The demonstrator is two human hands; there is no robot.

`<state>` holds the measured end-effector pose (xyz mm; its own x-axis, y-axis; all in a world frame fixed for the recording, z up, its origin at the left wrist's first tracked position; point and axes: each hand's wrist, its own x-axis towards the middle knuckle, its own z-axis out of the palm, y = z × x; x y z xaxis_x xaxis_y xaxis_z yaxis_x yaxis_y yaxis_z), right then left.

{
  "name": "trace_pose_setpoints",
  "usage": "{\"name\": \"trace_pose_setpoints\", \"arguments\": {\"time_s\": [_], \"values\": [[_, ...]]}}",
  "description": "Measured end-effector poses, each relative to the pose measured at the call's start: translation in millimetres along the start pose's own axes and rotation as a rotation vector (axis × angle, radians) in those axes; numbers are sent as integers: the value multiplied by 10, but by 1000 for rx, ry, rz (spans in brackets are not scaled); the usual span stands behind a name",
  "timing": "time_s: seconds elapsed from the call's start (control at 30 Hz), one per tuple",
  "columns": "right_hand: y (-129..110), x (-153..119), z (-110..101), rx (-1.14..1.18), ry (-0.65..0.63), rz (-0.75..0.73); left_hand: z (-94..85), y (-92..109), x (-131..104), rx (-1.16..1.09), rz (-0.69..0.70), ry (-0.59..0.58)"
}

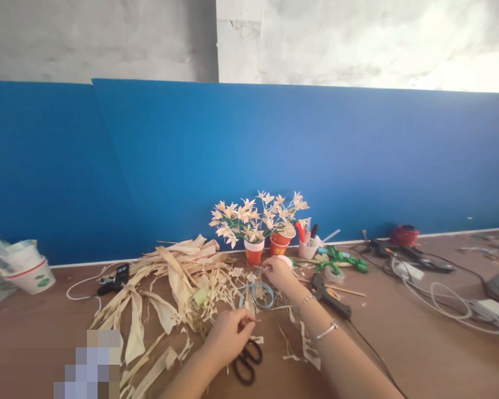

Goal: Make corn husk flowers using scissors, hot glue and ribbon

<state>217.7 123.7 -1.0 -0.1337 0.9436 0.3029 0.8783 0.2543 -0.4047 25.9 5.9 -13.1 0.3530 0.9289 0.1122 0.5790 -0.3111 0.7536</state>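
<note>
Reaching w/ both bare hands over scattered dry beige husk strips (178, 269) on a brown tabletop (419, 327).

With L hand (228, 332) nearer, beside black-handled scissors (247, 359), pressing thumb + fingertips tog.; can't tell if on anything. With R hand (279, 274) farther off, bending fingertips down just past a looped light-blue flexible strip (254, 293); can't tell if spread or pinching. Lying btwn both hands, amid thin beige scraps, as to that strip. At far centre, cream star-shaped flowers (246, 213) above red-and-white paper cups (254, 256). Just R of R forearm, a black glue gun (330, 299) w/ cord; farther back, bright-green bendy stems (360, 264) & a small white tub (306, 252) w/ pens. At L edge, a white paper cup w/ green dots (33, 278).
</note>
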Motion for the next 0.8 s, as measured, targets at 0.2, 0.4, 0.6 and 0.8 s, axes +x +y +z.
{"name": "trace_pose_setpoints", "arguments": {"time_s": [0.2,0.4,0.6,0.8], "values": [[-21,-90,-75,48,104,23,-26,-33,16,93,-23,213],[0,-146,-244,158,183,66,-23,-69,44,122,16,147],[100,-58,-154,106,166,131,-52,46,-23,61,235,99],[30,-101,-115,87,130,44,-66,83,-67,99,289,69]]}}
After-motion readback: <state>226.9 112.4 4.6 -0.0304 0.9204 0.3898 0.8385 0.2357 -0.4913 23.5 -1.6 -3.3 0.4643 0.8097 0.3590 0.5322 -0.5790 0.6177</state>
